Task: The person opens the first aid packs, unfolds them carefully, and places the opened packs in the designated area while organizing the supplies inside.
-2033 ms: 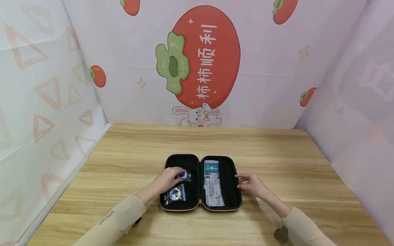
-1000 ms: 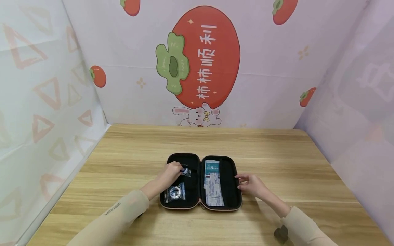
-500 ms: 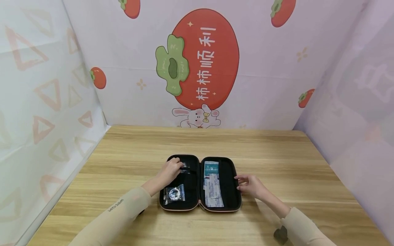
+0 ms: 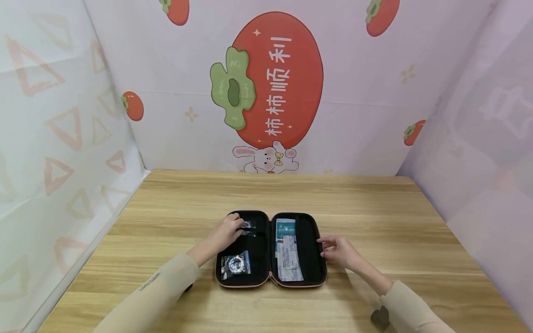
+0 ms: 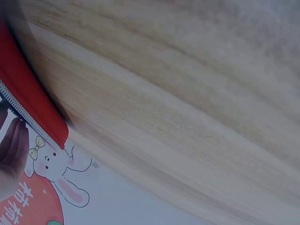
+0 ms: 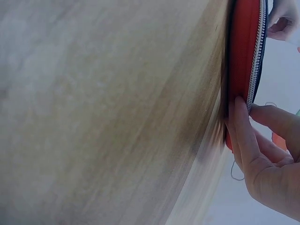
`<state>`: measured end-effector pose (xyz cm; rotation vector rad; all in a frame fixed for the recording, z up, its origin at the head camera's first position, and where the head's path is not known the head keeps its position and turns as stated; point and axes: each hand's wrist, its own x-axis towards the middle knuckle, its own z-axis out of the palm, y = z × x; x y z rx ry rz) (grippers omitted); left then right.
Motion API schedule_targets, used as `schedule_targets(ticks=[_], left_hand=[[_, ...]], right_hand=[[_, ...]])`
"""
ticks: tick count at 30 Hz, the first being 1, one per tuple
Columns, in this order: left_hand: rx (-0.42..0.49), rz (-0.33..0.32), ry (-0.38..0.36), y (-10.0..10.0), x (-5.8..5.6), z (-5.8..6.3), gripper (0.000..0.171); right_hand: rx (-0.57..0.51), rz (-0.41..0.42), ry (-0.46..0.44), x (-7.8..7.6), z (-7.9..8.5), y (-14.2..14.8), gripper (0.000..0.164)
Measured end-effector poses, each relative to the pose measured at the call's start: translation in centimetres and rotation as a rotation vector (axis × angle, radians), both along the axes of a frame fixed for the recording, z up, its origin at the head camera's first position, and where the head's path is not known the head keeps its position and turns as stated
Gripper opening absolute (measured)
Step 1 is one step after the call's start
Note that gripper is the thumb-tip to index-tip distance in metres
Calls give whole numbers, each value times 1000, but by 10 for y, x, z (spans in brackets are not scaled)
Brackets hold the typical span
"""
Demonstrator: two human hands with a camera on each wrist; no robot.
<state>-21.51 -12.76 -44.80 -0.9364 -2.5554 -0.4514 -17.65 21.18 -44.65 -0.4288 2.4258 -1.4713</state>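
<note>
An unfolded zip case lies on the table, its black lining [image 4: 310, 252] facing up and its red shell [image 6: 243, 51] with a silver zip showing in the right wrist view. My left hand [image 4: 225, 233] reaches over the far part of the left half, fingertips pinching a small clear packet [image 4: 250, 225] at a black strap. Below it lies another clear packet [image 4: 236, 264] with a pale ring shape inside. My right hand [image 6: 265, 159] grips the case's right edge, thumb at the zip and fingers against the red side. In the left wrist view my left fingers [image 5: 18, 140] show only partly.
Teal and white paper sachets [image 4: 288, 254] lie along the right half of the case. The wooden table [image 4: 354, 203] meets a printed cloth backdrop [image 4: 358, 115] behind, with cloth on both sides.
My left hand has carried the small packet from the middle of the left half up to the strap, then drawn slightly back left. My right hand has stayed at the case's edge.
</note>
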Motion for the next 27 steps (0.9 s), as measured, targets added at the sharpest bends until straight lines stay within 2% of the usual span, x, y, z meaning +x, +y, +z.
schedule_targets(ticks=[6,18,27], left_hand=[[37,-2,-37,-4,8,5,11],[126,-79,-239,-15,31,15,11],[115,-105,-354,-20,48,17,17]], right_hand=[[9,-12,2,1,2,-1,34],[13,-32,-6,-1,-2,-2,34],[24,-34,-1,-1,-2,-2,34]])
